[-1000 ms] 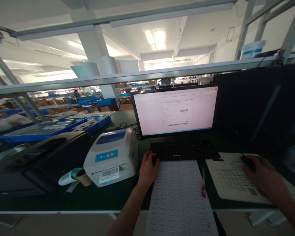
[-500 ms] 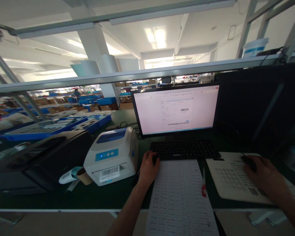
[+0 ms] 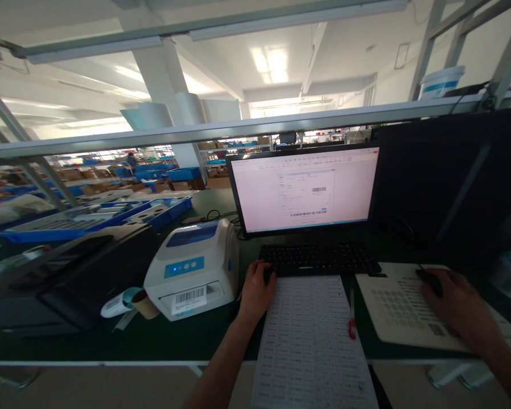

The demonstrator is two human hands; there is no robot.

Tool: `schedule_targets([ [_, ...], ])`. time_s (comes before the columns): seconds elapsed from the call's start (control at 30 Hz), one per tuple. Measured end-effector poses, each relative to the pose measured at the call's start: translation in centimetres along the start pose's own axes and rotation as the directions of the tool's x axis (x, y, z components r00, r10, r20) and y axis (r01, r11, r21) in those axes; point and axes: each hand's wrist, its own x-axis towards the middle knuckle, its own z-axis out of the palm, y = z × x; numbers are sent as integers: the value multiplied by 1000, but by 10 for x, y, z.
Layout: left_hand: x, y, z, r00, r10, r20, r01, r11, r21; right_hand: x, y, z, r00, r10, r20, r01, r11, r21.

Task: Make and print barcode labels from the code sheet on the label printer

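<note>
My left hand (image 3: 255, 292) rests at the left end of the black keyboard (image 3: 319, 259), fingers curled down onto the keys. My right hand (image 3: 455, 304) lies cupped over a black mouse (image 3: 428, 279) on a pale printed pad (image 3: 402, 309). A lit monitor (image 3: 304, 190) behind the keyboard shows a window with barcodes. A long printed sheet (image 3: 313, 343) lies between my arms, and a red pen (image 3: 351, 318) lies along its right edge.
A white and blue label printer (image 3: 193, 270) with a barcode label sticking out stands left of the keyboard, label rolls (image 3: 128, 304) beside it. A black machine (image 3: 68, 278) sits at far left. Blue trays (image 3: 97, 218) lie behind. A dark panel (image 3: 447, 182) stands at right.
</note>
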Motion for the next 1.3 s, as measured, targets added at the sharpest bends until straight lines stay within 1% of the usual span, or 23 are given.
schedule_targets([
  [0.23, 0, -3, 2, 1000, 8, -11, -8, 1000, 1, -1, -5, -5, 999, -15, -33, 15, 1000, -7],
  [0.47, 1, -1, 0, 1000, 10, -11, -10, 1000, -1, -2, -9, -9, 999, 36, 15, -36, 999, -1],
  [0.7, -1, -1, 1, 1000, 6, -12, -6, 1000, 4, -1, -6, -6, 999, 30, -14, -30, 999, 10],
  [1.0, 0, -1, 1, 1000, 18, -16, -18, 1000, 5, -2, -12, -15, 999, 45, 26, -44, 999, -20],
  [1.17, 0, -1, 1, 1000, 12, -18, -12, 1000, 1, -1, -9, -12, 998, 51, 27, -50, 998, -25],
  [1.3, 1, 0, 0, 1000, 8, -8, -8, 1000, 11, -2, -9, -10, 999, 26, 29, -25, 999, -37],
])
